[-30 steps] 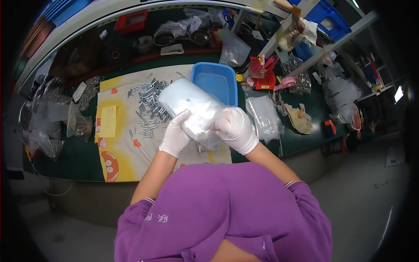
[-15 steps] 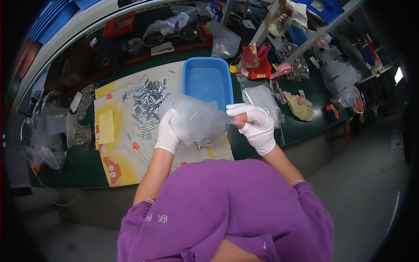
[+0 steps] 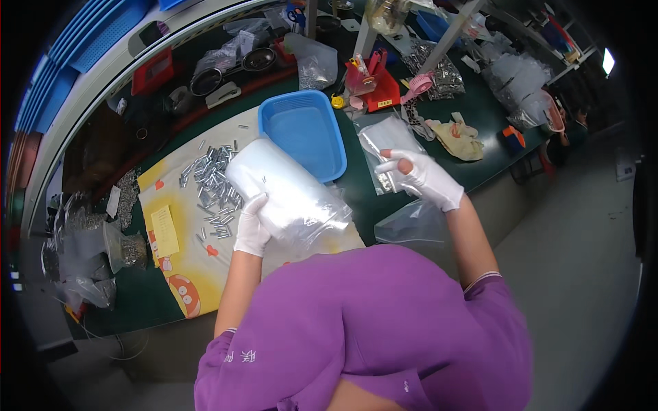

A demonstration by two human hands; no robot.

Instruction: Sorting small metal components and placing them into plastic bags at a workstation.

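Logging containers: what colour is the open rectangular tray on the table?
The tray is blue, best seen in the head view.

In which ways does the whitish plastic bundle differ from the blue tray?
The plastic bundle is whitish and shiny, with a see-through end; the blue tray is evenly coloured.
The bundle looks soft and wrinkled at its end, while the tray has firm, raised walls.
The left hand grasps the bundle; no hand touches the tray.
Both are longer than wide, with their lengths slanting down to the right.

Single wide fisheye view from the wearer's head, close and downward over purple shirt (image 3: 397, 301) and green workbench (image 3: 367, 197).
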